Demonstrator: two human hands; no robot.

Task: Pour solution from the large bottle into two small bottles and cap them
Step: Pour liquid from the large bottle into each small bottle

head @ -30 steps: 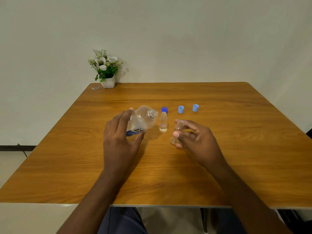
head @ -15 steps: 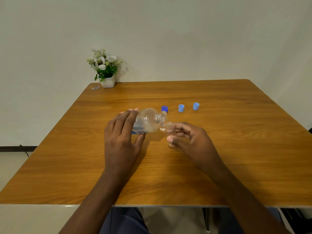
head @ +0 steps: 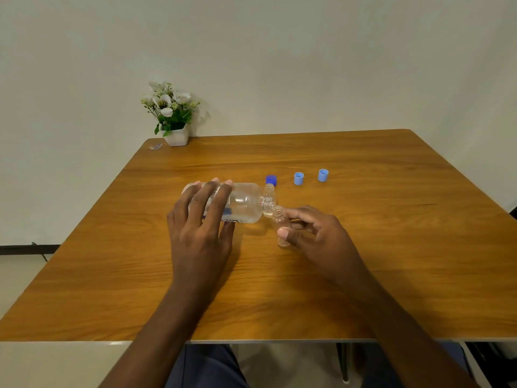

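My left hand (head: pixel 200 228) grips the large clear bottle (head: pixel 243 204), tipped almost level with its open neck pointing right. My right hand (head: pixel 319 233) holds a small empty bottle (head: pixel 279 219) upright, its mouth just below and touching the large bottle's neck. Behind them a second small bottle (head: pixel 269 191) stands on the wooden table (head: pixel 363 261), partly hidden by the large bottle's neck. A dark blue cap (head: pixel 271 180) and two light blue caps (head: pixel 298 178) (head: pixel 323 175) lie in a row further back.
A white pot of white flowers (head: pixel 173 119) stands at the table's far left corner, with a small scrap (head: pixel 156 146) beside it. The table's near edge runs just above my lap.
My left hand has tipped the large bottle further down, from slanted to almost level. My right hand has lifted the small bottle left to meet its neck.
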